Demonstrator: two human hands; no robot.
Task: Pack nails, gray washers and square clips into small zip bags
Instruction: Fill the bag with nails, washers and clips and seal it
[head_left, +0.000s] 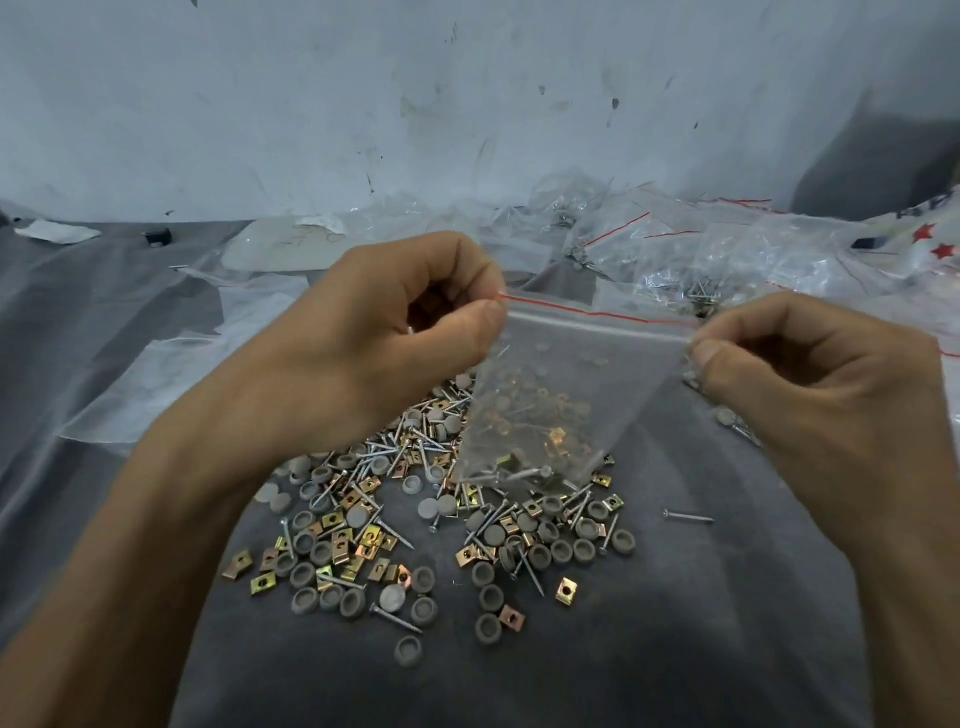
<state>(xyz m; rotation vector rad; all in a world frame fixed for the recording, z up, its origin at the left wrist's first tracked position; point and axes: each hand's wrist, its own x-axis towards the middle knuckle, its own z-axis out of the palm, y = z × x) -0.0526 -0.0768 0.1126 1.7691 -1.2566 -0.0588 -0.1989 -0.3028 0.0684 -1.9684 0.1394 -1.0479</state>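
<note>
My left hand (395, 332) pinches the left top corner of the zip bag (561, 395) between thumb and forefinger, with the other fingers curled in behind. I hold the bag up by its mouth so that the load sinks to the bottom corner and stays off the seal. Through the clear plastic I can see a nail, some brass-coloured clips and gray washers. The bag hangs just above the loose pile on the gray cloth (675, 649). There the gray washers (304, 574), square clips (567, 592) and nails (387, 618) lie mixed together near me, within easy reach of either hand. My right hand (810, 384) pinches the right corner the same way, so the red-lined strip is taut between both hands, ready, I judge, for pressing closed. Far right lie the filled bags (675, 244), heaped out of the way. Beyond them is a fabric with red stars (935, 241). I can read no brand or lettering anywhere.
</note>
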